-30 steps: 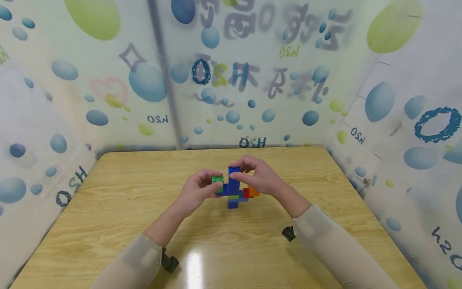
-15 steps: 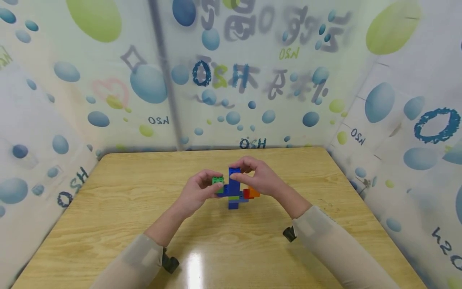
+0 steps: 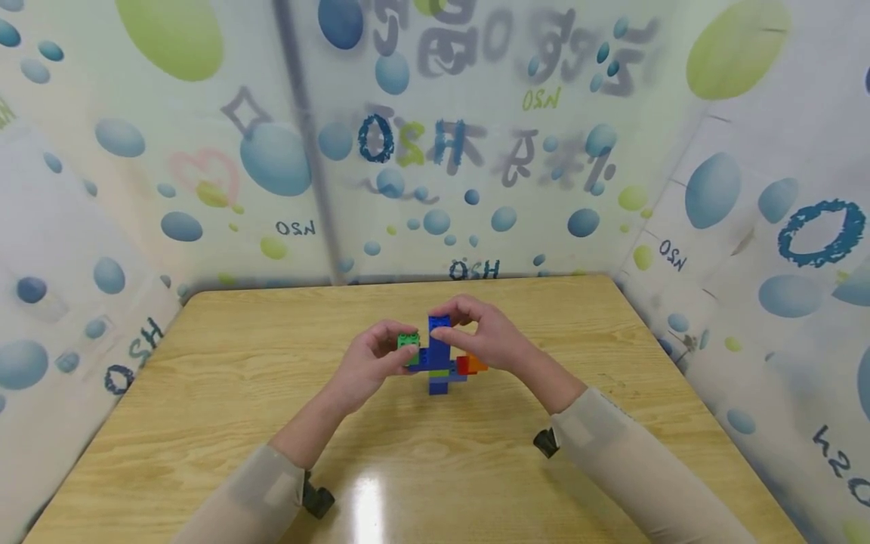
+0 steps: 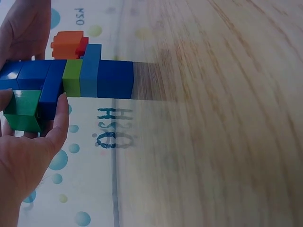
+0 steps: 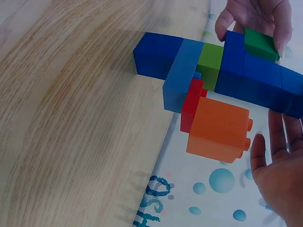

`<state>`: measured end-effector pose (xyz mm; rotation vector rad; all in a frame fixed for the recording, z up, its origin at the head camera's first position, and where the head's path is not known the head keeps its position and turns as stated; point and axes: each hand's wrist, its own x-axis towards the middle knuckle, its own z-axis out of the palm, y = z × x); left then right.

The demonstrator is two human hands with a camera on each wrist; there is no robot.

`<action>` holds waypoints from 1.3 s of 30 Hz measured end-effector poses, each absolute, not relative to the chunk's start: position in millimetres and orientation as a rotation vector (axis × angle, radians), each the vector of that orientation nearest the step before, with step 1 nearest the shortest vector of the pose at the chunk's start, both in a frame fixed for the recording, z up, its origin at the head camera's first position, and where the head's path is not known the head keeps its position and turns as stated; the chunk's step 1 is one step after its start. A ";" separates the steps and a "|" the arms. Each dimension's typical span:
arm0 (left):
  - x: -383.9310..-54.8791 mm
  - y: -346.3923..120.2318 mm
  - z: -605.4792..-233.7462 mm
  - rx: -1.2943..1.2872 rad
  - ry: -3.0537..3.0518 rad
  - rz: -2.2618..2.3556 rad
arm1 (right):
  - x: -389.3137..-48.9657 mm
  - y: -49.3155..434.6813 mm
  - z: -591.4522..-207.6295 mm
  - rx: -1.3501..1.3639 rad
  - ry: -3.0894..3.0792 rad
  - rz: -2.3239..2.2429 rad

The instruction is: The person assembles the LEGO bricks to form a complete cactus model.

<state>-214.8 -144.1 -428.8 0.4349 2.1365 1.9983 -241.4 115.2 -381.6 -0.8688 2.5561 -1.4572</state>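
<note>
A toy building-brick tower point(image 3: 439, 347) stands upright on the table in the head view. My left hand point(image 3: 363, 366) pinches the green brick point(image 4: 26, 106) on its left arm, thumb in front. One left finger touches the blue brick point(image 4: 53, 90) under it in the left wrist view. My right hand point(image 3: 489, 336) holds the upper blue bricks point(image 5: 262, 78) near the top, thumb in front and fingers behind. Lower down are a lime brick point(image 5: 210, 66), a light blue brick point(image 5: 182, 75) and a dark blue base brick point(image 5: 158, 54). Red point(image 5: 191, 106) and orange point(image 5: 218, 127) bricks stick out right.
The wooden table point(image 3: 435, 468) reaches toward me, with a glare patch near its front. Patterned curtain-like walls point(image 3: 435, 189) stand behind it and at both sides. Dark wrist cameras point(image 3: 317, 499) hang under the sleeves.
Both hands keep their places on the green brick and the upper blue bricks. The view shifts very slightly; the brick tower shows no visible change.
</note>
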 end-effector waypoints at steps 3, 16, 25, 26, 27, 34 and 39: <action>-213.8 -144.6 -429.7 0.431 2.158 1.982 | -241.9 115.3 -382.7 -0.875 2.566 -1.441; -208.8 -147.1 -429.2 0.450 2.227 1.966 | -235.7 146.8 -389.8 -0.746 2.643 -1.500; -203.6 -150.8 -431.6 0.509 2.262 1.984 | -229.8 174.8 -415.1 -0.628 2.578 -1.447; -203.0 -150.6 -431.9 0.516 2.258 1.990 | -229.3 175.9 -417.7 -0.623 2.542 -1.462; -202.5 -150.1 -432.1 0.522 2.253 1.996 | -228.6 176.7 -420.0 -0.615 2.506 -1.474; -200.0 -146.4 -435.9 0.571 2.196 2.040 | -225.0 178.6 -434.9 -0.655 2.312 -1.570; -200.8 -144.7 -438.5 0.575 2.190 2.057 | -225.7 178.2 -441.0 -0.694 2.277 -1.611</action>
